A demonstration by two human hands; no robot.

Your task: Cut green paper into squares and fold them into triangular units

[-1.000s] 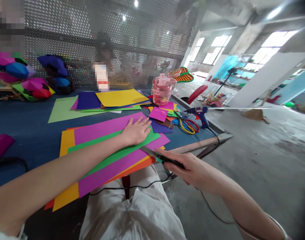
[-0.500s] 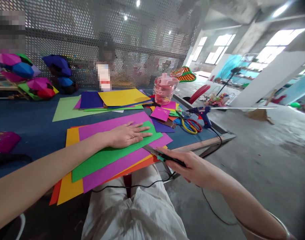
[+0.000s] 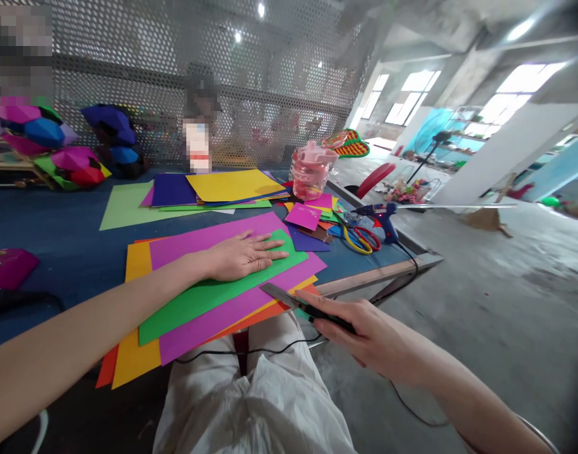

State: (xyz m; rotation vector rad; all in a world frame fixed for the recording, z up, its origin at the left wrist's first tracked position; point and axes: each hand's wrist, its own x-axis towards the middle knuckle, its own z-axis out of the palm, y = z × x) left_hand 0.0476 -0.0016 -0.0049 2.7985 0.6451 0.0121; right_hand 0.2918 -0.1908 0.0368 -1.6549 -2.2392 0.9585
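Note:
My left hand [image 3: 244, 256] lies flat, fingers spread, on a green paper sheet [image 3: 185, 310]. Beneath that sheet, purple paper [image 3: 194, 334], yellow paper [image 3: 135, 359] and orange paper [image 3: 107, 367] stick out in a fanned stack at the table's front edge. In my right hand [image 3: 359, 325] is a utility knife [image 3: 312, 310] with a dark handle and a teal part. Its blade points left over the purple paper, just below the green sheet's lower edge; whether it touches the paper I cannot tell.
Scissors [image 3: 359, 241], a blue glue gun [image 3: 387, 221] with its cord and small paper pieces [image 3: 303, 215] lie at the right. Behind stand a pink jug [image 3: 310, 173] and more coloured paper [image 3: 239, 186]. Faceted paper shapes [image 3: 81, 165] sit at far left.
My right hand has drawn slightly down and right, and more of the knife's blade shows, clear of the green sheet's edge. My left hand stays in place on the green sheet.

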